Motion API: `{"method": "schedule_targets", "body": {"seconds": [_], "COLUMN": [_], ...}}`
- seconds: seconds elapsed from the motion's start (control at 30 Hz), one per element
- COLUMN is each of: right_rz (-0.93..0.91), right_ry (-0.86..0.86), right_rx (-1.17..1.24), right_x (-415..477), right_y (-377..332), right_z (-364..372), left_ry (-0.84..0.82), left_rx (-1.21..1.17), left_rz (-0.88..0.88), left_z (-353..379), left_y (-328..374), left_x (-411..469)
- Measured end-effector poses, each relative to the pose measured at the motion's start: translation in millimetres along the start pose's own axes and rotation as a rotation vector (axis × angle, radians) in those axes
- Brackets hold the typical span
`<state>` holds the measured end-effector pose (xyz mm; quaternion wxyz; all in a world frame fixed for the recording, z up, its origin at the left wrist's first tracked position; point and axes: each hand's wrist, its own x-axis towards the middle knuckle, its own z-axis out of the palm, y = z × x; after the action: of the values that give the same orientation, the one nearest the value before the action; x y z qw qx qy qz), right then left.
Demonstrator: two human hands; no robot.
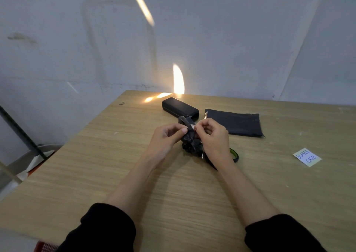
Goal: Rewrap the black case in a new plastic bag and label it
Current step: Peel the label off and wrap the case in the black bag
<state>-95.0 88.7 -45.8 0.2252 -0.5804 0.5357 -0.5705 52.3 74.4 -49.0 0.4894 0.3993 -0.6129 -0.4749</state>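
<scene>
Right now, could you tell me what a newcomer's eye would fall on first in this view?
Both hands first: the left hand and right hand pinch crumpled black plastic mid-table. Behind it lie the black case and, to its right, a flat black bag; a handwritten label reading GLASSES CASE sits far right. A bright sun patch glows on the wall beyond.

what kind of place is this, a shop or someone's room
Likely a plain workroom or storage corner: a wooden table against stained grey walls, holding packing things, a black case, a flat black bag and a handwritten label.
</scene>
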Motion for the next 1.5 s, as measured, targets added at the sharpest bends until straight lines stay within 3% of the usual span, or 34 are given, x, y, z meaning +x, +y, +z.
{"method": "schedule_targets", "body": {"seconds": [0.17, 0.4, 0.57, 0.8, 1.03, 1.2, 1.33, 1.5], "right_rz": [0.048, 0.064, 0.376, 0.606, 0.674, 0.522, 0.343, 0.437], "right_ry": [-0.026, -0.033, 0.032, 0.103, 0.085, -0.050, -0.081, -0.042], "right_rx": [0.089, 0.003, 0.399, 0.552, 0.549, 0.416, 0.164, 0.208], "right_x": [-1.3, 2.4, 7.9, 11.1, 7.7, 7.0, 4.3, 10.1], "right_y": [0.3, 5.6, 3.1, 6.0, 3.0, 3.8, 5.7, 6.5], "right_z": [-0.3, 3.4, 6.1, 16.3, 30.1, 28.5, 30.6, 19.9], "left_ry": [0.026, 0.015, 0.116, 0.292, 0.407, 0.244, 0.199, 0.116], "left_rx": [-0.015, 0.014, -0.554, -0.709, -0.565, -0.336, -0.168, -0.216], "left_rz": [0.024, 0.006, -0.205, -0.344, -0.398, -0.404, -0.328, -0.275], "left_z": [2.8, -0.3, -2.0, 2.2, 8.2, -3.0, -1.0, -8.8], "left_y": [-1.6, -4.6, -9.5, -16.0, -11.0, -6.2, -7.7, -8.8], "left_x": [1.1, -1.0, 1.0, 7.4, 16.4, 14.5, 9.3, 4.2]}}
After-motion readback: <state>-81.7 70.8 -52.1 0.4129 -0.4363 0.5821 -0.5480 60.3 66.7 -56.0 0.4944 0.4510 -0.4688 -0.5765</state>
